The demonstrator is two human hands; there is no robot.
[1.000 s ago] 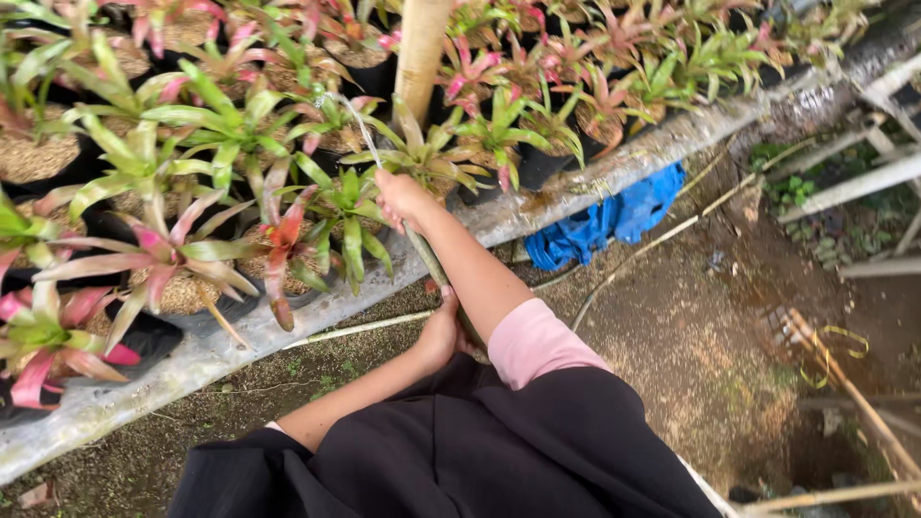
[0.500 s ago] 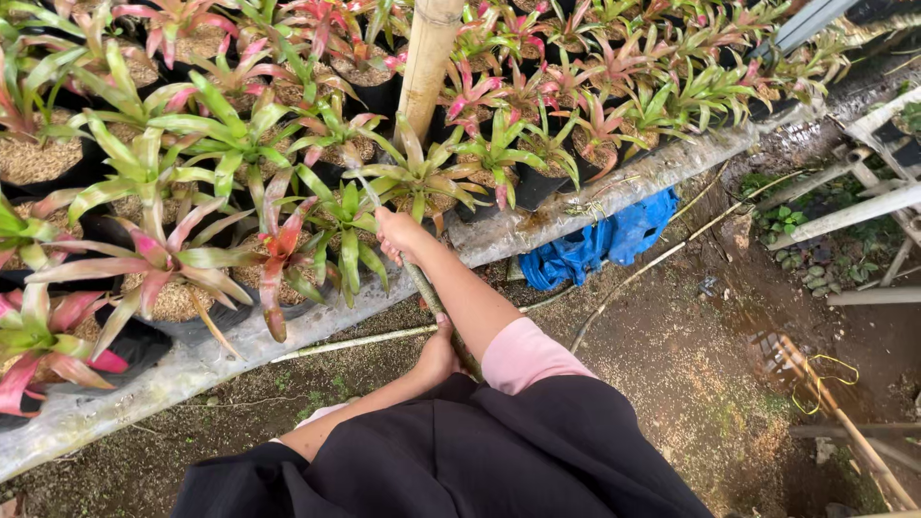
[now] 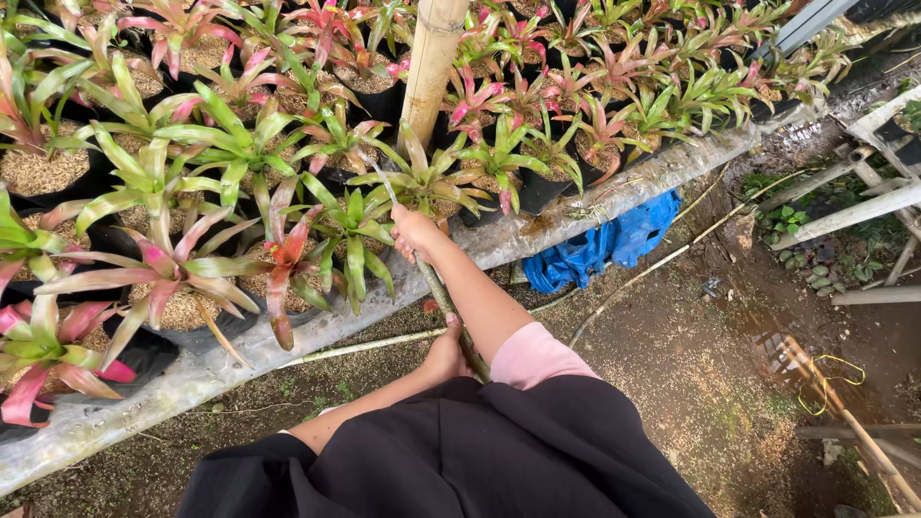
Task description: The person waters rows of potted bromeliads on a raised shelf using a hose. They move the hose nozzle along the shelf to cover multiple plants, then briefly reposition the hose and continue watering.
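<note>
Both my hands hold a thin greenish stick (image 3: 436, 286) that slants up into the plants. My right hand (image 3: 414, 232), on the arm with the pink sleeve, is closed around it high up, at the edge of the plant bench. My left hand (image 3: 447, 351) grips it lower down, close to my body. The stick's tip reaches in among green and red bromeliads (image 3: 350, 225) standing in black pots. My dark garment fills the bottom of the view.
A long raised bench with a plastic-covered edge (image 3: 201, 369) carries several potted bromeliads. A thick bamboo post (image 3: 432, 58) rises behind my right hand. A blue cloth (image 3: 600, 249) lies under the bench. Bare wet soil and loose bamboo poles (image 3: 854, 216) are to the right.
My right hand has come down a little along with the stick, nearer the bench edge. My left hand keeps its grip lower on the stick.
</note>
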